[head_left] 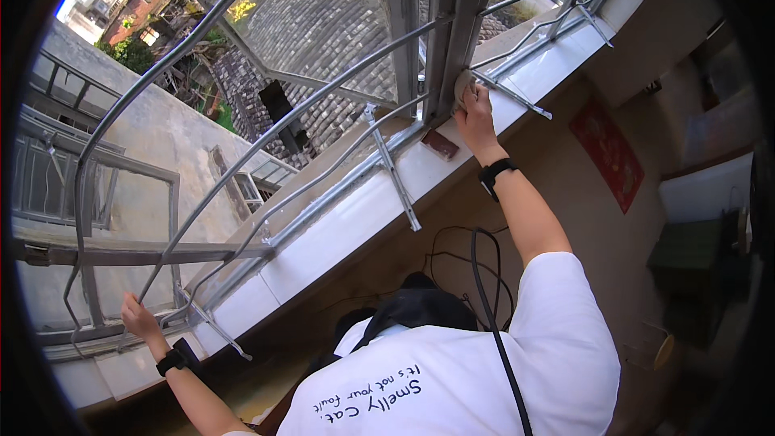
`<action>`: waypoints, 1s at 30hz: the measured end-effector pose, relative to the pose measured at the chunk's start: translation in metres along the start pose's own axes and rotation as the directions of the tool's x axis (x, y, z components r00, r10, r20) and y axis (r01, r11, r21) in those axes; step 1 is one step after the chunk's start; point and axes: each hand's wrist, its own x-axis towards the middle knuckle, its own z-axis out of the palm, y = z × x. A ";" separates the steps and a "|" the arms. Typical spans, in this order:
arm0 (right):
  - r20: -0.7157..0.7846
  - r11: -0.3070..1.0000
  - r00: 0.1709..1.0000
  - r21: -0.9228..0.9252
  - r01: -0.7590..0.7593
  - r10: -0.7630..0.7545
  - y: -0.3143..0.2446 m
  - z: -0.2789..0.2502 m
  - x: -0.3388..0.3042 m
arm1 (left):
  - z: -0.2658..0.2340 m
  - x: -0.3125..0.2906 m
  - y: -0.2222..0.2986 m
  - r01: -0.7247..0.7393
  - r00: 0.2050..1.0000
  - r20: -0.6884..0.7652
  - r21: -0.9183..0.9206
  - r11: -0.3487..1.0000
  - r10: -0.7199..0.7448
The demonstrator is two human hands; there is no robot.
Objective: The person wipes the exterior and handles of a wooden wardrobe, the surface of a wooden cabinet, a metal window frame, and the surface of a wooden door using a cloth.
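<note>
At the lower left, my left hand (pixel 141 319) is closed around a thin grey window bar (pixel 165 254) near its lower end. My right hand (pixel 476 117) is up at the thick grey upright frame post (pixel 460 28). Its fingers press a small pale, beige-grey pad or folded cloth (pixel 463 89) against the foot of that post; its exact kind is hard to make out. Just below this hand, a reddish-brown rectangular piece (pixel 440 144) lies on the white tiled sill (pixel 347 222). Both wrists wear black bands.
Metal stay arms (pixel 393 169) stick out over the sill from the window frames. Curved bars cross the opening, with a tiled roof (pixel 323 40) outside. A black cable (pixel 492 315) runs over my shirt. A red paper (pixel 607 153) and a green box (pixel 686 254) are at the right.
</note>
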 end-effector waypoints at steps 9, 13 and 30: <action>0.393 0.522 0.775 0.579 -0.626 0.495 0.058 -0.066 -0.004 | -0.002 -0.005 -0.006 -0.030 0.999 -0.037 0.023 0.999 0.031; 0.267 0.831 0.811 -0.379 -0.408 0.521 0.074 -0.054 -0.032 | 0.003 0.002 0.000 -0.027 0.999 -0.027 0.011 1.000 0.027; 0.415 0.949 0.862 -0.245 -0.201 0.290 -0.017 -0.024 -0.052 | 0.002 -0.002 -0.011 -0.018 1.000 -0.013 0.047 0.999 0.018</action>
